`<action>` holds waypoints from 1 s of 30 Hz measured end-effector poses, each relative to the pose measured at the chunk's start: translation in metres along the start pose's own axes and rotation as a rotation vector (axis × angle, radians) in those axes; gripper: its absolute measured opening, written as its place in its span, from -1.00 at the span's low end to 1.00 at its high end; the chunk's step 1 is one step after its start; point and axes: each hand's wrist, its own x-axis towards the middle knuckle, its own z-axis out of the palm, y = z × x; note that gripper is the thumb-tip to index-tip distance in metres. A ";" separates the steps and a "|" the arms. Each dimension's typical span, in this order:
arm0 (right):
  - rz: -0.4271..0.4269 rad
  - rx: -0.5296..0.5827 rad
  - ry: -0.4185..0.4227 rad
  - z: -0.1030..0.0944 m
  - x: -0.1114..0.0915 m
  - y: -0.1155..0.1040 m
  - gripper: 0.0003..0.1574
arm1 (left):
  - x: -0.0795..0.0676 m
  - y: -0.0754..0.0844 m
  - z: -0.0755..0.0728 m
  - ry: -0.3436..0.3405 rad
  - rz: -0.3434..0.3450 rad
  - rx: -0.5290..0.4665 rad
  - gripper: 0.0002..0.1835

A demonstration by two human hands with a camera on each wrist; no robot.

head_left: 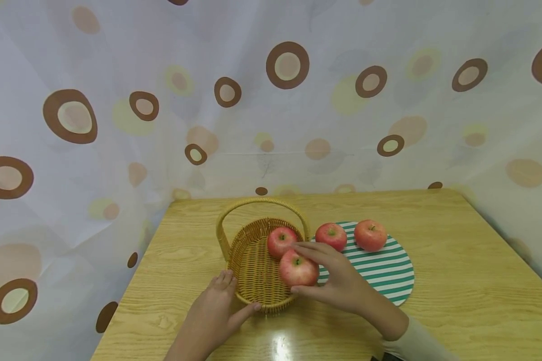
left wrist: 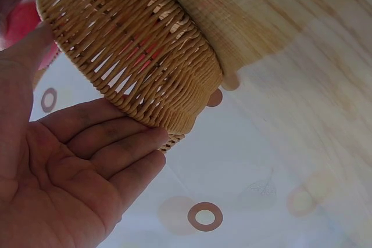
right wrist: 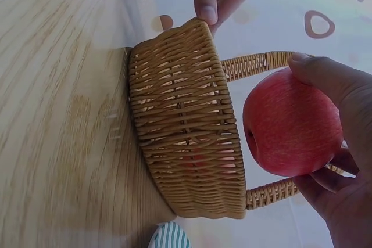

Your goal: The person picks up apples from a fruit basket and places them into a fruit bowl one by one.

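My right hand (head_left: 339,281) grips a red apple (right wrist: 292,122) between thumb and fingers, just above the rim of a wicker basket (right wrist: 186,120). In the head view this held apple (head_left: 299,268) overlaps the right side of the basket (head_left: 257,276). Another apple (head_left: 282,241) lies inside, toward the far right wall. My left hand (head_left: 210,313) rests on the basket's near left rim, thumb along the front edge. Seen from the left wrist, the fingers of this left hand (left wrist: 81,166) lie extended against the woven wall (left wrist: 133,45).
Two more apples, one nearer the basket (head_left: 331,236) and one farther right (head_left: 371,235), sit on a round green-and-white striped mat (head_left: 388,276). The basket's arched handle (head_left: 262,200) stands upright. A patterned curtain (head_left: 253,125) hangs behind the wooden table (head_left: 469,281).
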 end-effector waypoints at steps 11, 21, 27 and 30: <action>0.037 -0.033 0.038 -0.011 -0.013 0.006 -0.06 | 0.000 0.000 0.002 0.015 0.005 0.013 -0.03; 0.050 -0.006 0.041 -0.024 -0.022 0.010 -0.06 | 0.000 0.001 0.001 0.005 0.002 0.007 -0.05; 0.058 -0.044 0.063 -0.030 -0.027 0.016 -0.05 | 0.000 0.001 0.000 0.014 0.004 0.007 -0.05; 0.062 -0.050 0.072 -0.032 -0.030 0.018 -0.07 | -0.001 0.001 0.000 0.014 0.007 0.012 -0.06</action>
